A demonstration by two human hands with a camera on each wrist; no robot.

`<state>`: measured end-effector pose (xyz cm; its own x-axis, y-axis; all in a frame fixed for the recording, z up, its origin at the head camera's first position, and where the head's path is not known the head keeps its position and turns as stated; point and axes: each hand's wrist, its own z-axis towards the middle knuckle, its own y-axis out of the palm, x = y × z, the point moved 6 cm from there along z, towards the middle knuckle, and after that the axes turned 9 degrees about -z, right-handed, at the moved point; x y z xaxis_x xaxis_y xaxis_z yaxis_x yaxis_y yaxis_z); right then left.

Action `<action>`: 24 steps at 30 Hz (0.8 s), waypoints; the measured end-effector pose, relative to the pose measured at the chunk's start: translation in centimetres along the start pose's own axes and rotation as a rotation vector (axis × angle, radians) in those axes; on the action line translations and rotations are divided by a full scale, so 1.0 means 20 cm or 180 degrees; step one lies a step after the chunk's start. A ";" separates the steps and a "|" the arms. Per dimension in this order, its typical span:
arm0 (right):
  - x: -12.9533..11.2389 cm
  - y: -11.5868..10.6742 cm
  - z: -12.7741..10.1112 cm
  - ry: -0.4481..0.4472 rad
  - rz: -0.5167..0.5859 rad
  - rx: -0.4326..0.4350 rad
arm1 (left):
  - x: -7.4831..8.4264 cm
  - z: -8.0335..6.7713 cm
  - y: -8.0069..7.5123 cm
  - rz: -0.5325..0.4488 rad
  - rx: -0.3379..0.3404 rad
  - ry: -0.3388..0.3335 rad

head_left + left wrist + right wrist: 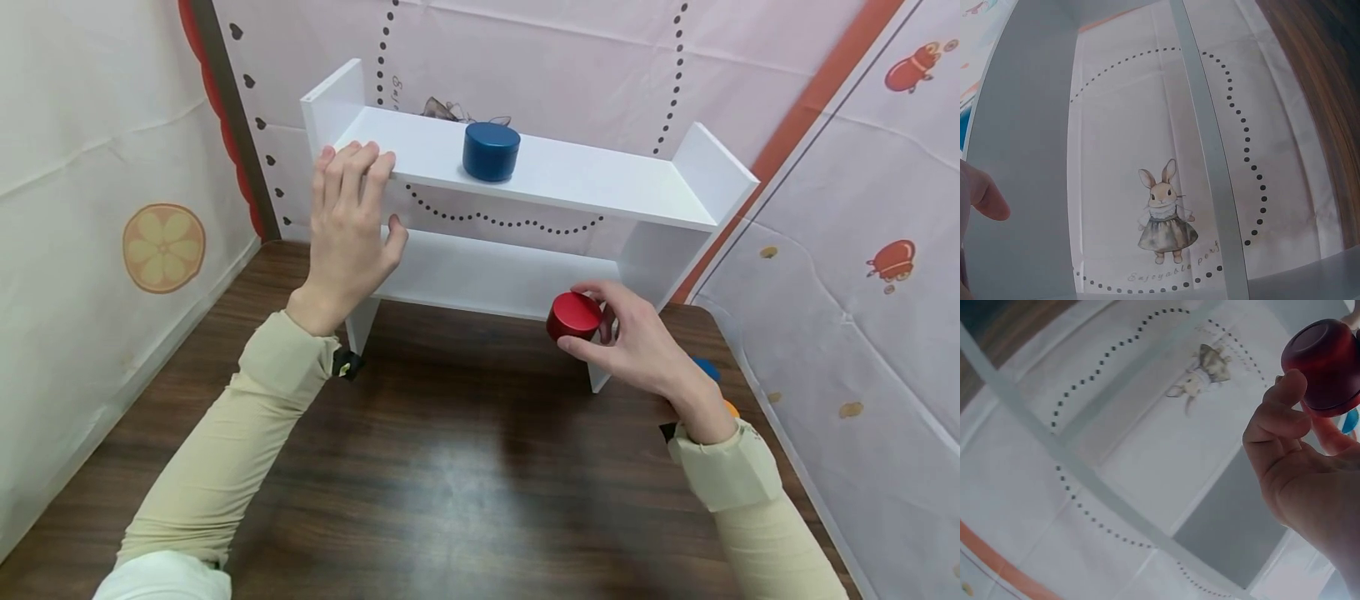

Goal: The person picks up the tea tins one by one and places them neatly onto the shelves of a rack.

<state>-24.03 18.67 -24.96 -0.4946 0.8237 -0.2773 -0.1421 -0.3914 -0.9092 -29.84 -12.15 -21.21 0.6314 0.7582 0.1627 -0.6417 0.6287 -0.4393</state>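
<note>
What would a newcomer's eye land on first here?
Probably the red cylinder, gripped by the right hand in front of the white shelf's lower tier. Next, the blue cylinder standing on the top board, where the left hand rests on the front edge.

This looks like a small staged recording booth rather than a lived-in room. Pale printed cloth sheets [82, 167] wall in a dark wooden desk [450, 467]. On it stands a plain white two-tier shelf [600, 179].

bright even light in the head view, soft glare patch on the dark table [457, 467], faint shadow under the shelf [525, 167], straight edges bowed near the frame borders, both wrist views dimmer, greyish, strongly warped, thumb [985, 197] blurred at the edge
</note>
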 end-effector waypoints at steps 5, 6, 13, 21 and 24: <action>-0.06 -0.06 0.04 -0.0098 0.0031 0.0125 | 0.00 0.00 0.00 -0.0016 0.0017 0.0011; -0.07 -0.07 0.05 -0.0106 0.0032 0.0148 | 0.00 0.00 0.00 -0.0020 0.0021 0.0011; -0.14 -0.17 0.08 -0.0265 -0.0028 0.0383 | 0.00 0.00 0.00 -0.0023 0.0029 0.0006; -0.20 -0.29 0.14 -0.0328 -0.0020 0.0597 | 0.00 0.00 0.00 -0.0014 0.0030 0.0017; -0.22 -0.32 0.16 -0.0252 0.0029 0.0650 | 0.00 0.00 0.00 -0.0006 0.0020 0.0015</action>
<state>-23.75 16.30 -16.91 -0.5614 0.7881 -0.2525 -0.3042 -0.4803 -0.8226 -29.83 -12.12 -21.19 0.6347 0.7562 0.1594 -0.6433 0.6312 -0.4333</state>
